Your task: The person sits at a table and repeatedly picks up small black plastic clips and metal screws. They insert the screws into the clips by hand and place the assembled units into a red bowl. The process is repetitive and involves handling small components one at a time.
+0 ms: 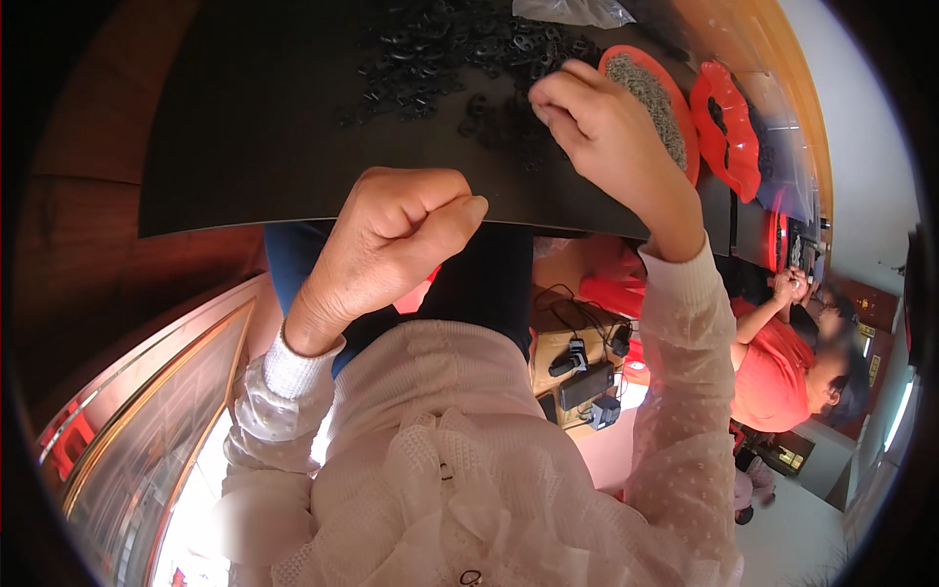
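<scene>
My left hand (pixel 396 240) is closed in a fist near the front edge of the dark tabletop (pixel 245 147), its thumb pressed against the bent forefinger. Whatever it may hold is hidden inside. Farther right, my right hand (pixel 611 132) is held with curled fingers and the thumb brought in to the fingertips. I cannot make out anything between them. Just left of it lie small black plastic pieces (pixel 489 119), and a bigger heap of similar black pieces (pixel 421 59) spreads behind. Beside my right hand stands a red dish (pixel 691 147) filled with tiny greyish bits (pixel 646 88).
A red wavy-rimmed dish (pixel 729 137) with dark contents sits farther right. A clear plastic bag (pixel 577 10) lies at the back. Below the table, black power adapters (pixel 587 386) and cables rest on a wooden surface. Another person in an orange-red top (pixel 778 377) sits at the right.
</scene>
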The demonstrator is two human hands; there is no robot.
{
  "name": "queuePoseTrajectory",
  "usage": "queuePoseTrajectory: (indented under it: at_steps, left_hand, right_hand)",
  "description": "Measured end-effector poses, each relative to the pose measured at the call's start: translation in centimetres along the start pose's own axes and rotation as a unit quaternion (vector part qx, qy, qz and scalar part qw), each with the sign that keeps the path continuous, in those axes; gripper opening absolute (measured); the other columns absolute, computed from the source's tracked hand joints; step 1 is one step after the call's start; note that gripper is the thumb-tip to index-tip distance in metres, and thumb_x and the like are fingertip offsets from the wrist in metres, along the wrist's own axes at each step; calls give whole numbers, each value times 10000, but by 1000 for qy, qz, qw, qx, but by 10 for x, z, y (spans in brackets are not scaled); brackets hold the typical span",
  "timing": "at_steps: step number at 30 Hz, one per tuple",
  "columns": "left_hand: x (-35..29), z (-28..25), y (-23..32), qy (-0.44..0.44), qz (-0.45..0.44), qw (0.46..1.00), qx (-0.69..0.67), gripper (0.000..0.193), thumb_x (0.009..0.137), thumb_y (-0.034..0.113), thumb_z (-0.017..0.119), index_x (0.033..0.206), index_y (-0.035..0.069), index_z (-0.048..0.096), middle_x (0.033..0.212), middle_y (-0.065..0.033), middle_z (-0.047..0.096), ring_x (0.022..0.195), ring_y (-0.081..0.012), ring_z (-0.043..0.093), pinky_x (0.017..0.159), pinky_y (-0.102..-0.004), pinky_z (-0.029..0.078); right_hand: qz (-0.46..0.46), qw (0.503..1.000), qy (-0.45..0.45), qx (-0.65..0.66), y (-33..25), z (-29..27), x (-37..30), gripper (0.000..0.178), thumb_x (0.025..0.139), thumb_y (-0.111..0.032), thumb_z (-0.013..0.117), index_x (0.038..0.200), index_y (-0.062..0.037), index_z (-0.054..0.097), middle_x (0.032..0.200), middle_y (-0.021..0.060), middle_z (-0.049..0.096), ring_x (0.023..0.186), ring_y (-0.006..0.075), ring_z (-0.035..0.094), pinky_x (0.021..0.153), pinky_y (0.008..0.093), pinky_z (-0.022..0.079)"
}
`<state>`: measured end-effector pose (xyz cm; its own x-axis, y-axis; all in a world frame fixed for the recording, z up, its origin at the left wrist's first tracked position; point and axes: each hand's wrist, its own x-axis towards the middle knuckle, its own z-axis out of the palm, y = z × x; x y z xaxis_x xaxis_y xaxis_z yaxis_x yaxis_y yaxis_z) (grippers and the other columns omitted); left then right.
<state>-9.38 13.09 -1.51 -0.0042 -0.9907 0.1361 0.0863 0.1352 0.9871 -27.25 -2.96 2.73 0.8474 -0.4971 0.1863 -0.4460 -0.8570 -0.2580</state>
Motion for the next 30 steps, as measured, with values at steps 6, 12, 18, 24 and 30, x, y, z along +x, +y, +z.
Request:
queuePoseTrajectory:
  at_steps: [6, 12, 18, 24, 30]
  left_hand:
    - [0, 1, -5, -2, 20, 1000, 8, 351, 903, 35, 559, 583, 32, 416, 458, 22, 409, 341, -39, 450, 345, -233, 281]
    - [1, 0, -3, -1, 18, 1000, 19, 337, 896, 26, 561, 594, 20, 412, 489, 17, 422, 406, -42, 408, 393, -249, 293]
    - [2, 2, 0, -5, 6, 1000, 4, 326, 900, 33, 561, 610, 12, 413, 512, 9, 417, 463, -49, 373, 423, -261, 298]
    - [7, 4, -2, 13, 0, 1000, 16, 213, 916, 80, 564, 724, 1, 518, 575, -10, 477, 524, -65, 438, 476, -258, 368]
    - [8, 7, 2, 21, -67, 997, 37, 117, 888, 92, 588, 821, -3, 572, 621, -21, 528, 570, -81, 482, 521, -264, 413]
  right_hand:
    - [-3, 999, -38, 3, -15, -7, -30, 121, 821, -129, 655, 854, -49, 570, 830, 92, 561, 716, 327, 607, 575, 410, 478]
    - [-28, 991, -41, -128, -24, 4, -39, 130, 772, -94, 664, 819, -42, 555, 810, 78, 550, 629, 274, 617, 502, 374, 484]
    - [-53, 985, -34, -161, -24, 8, -36, 113, 767, -45, 650, 829, -37, 557, 814, 76, 558, 602, 277, 598, 486, 378, 470]
    - [-20, 992, 3, 122, -23, 7, -36, 96, 822, 5, 635, 878, -17, 561, 784, 68, 552, 605, 194, 550, 527, 307, 433]
    - [24, 947, -53, 315, -44, -2, -27, 98, 845, -58, 633, 868, 5, 561, 702, 102, 557, 569, 209, 530, 519, 313, 425]
